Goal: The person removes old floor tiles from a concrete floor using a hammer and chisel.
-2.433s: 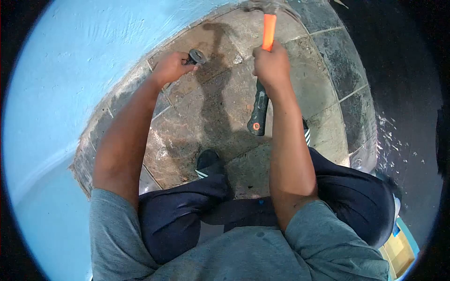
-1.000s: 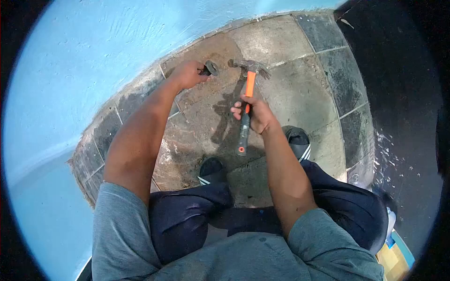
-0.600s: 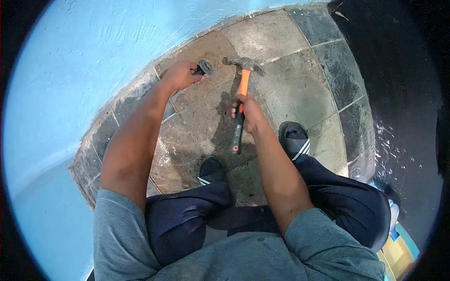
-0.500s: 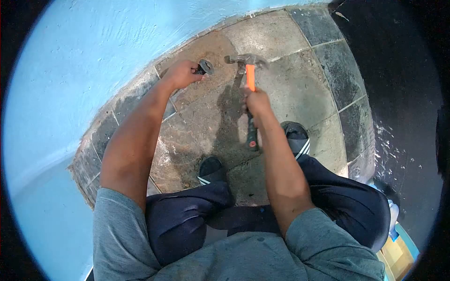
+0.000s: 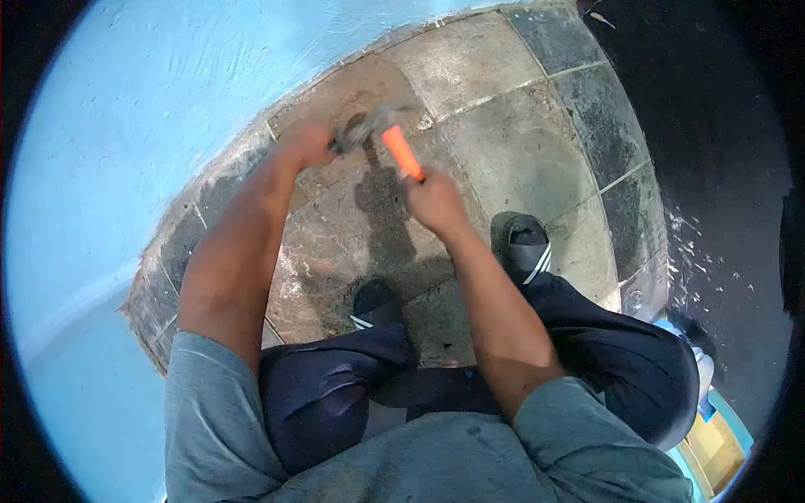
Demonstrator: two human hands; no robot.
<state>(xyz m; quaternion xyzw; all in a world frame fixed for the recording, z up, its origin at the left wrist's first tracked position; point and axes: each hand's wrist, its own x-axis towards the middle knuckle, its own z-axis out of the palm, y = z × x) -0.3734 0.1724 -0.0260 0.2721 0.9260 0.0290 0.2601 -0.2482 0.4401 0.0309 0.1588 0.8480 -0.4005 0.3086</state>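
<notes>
My right hand [image 5: 436, 201] is wrapped round the handle of a claw hammer [image 5: 402, 152] with an orange neck. The hammer's metal head is smeared by motion and overlaps the round end of a short black tool [image 5: 339, 142]. My left hand [image 5: 308, 144] is closed round that tool close to the blue wall [image 5: 184, 92], and its round end faces the hammer. The tool's far end is hidden by the fingers and the blur. Below both hands lies the worn stone-tiled floor [image 5: 495, 159], with a brown patch beside the wall.
My feet stand on the tiles in dark striped slides [image 5: 528, 251]. Darker tiles edge the floor on the right, by a black surface [image 5: 713, 168] with white marks. At the lower right is a box-like thing [image 5: 717, 448] with a blue edge.
My right hand has swung the hammer left, bringing its head to the black tool's round end. My left hand has shifted slightly left and down with the tool.
</notes>
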